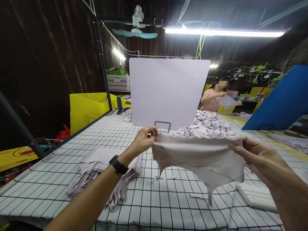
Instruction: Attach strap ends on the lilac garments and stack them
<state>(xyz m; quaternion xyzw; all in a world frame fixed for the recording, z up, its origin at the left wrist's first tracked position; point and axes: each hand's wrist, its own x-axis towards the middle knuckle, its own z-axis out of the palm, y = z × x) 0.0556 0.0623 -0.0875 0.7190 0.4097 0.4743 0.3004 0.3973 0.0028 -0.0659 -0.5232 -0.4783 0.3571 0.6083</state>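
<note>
A pale pinkish-grey cloth garment piece (192,152) is stretched out sideways above the table, narrow strips hanging from its lower edge. Its upper left corner is pinched in my left hand (146,138), with a dark watch on that wrist. At the other end, my right hand (257,154) grips the right edge between thumb and fingers. Left of the cloth, a layered stack of similar pieces (103,160) lies partly behind my left forearm. Small cloth scraps (198,195) lie on the table below.
A white board (168,93) stands upright on a wire stand, beside a heap of the same cloth (209,123). A blue board (279,99) leans at the right. A white flat object (257,195) lies near my right forearm. Across the table, another person (211,99) holds cloth.
</note>
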